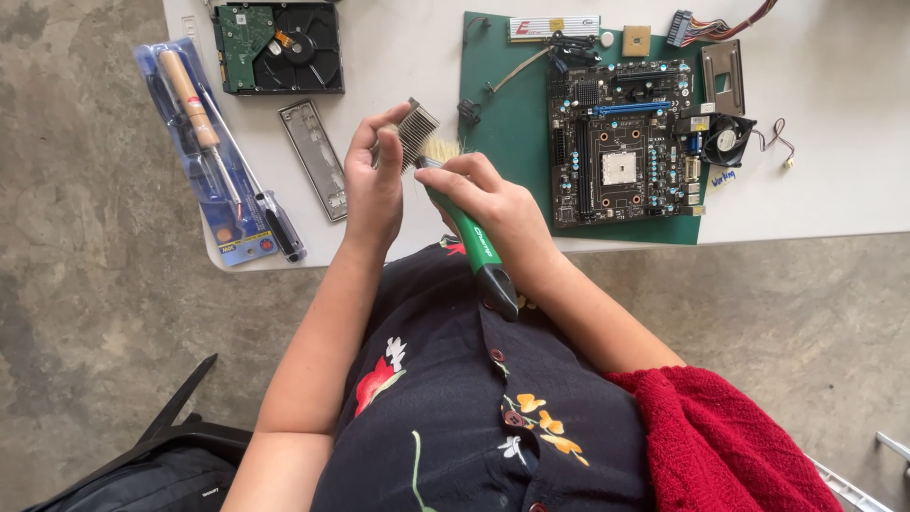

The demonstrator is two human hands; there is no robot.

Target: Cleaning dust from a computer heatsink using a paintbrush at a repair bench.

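A dark flowered shirt (pixel 474 398) and a red knitted cloth (pixel 730 436) fill the bottom of the view, with a black bag (pixel 142 479) on the concrete floor (pixel 85 284) at the lower left. Both forearms reach up from there to the edge of the white surface (pixel 834 142).

The right hand (pixel 498 204) is wrapped around a brush (pixel 464 223) with a green and black handle; its fingers are closed on the handle and its pale bristles press against the heat sink (pixel 412 133). The left hand (pixel 374 175) holds that heat sink, a small grey block of metal fins, with fingers curled around its side and thumb behind it. The heat sink is lifted just above the near edge of the surface, between the metal plate (pixel 315 156) and the green mat (pixel 507 123).

To the left lies a blue packet of tools (pixel 204 142) holding a wooden-handled tool and a screwdriver. Beyond it sits an opened hard drive (pixel 280 47). On the mat rests a black circuit board (pixel 621 142), with a small fan (pixel 728 139) just beside its right edge and a grey metal bracket (pixel 722 78) above that. At the far edge lie a memory stick (pixel 555 27), a small square chip (pixel 636 40) and a bundle of coloured wires (pixel 725 24).
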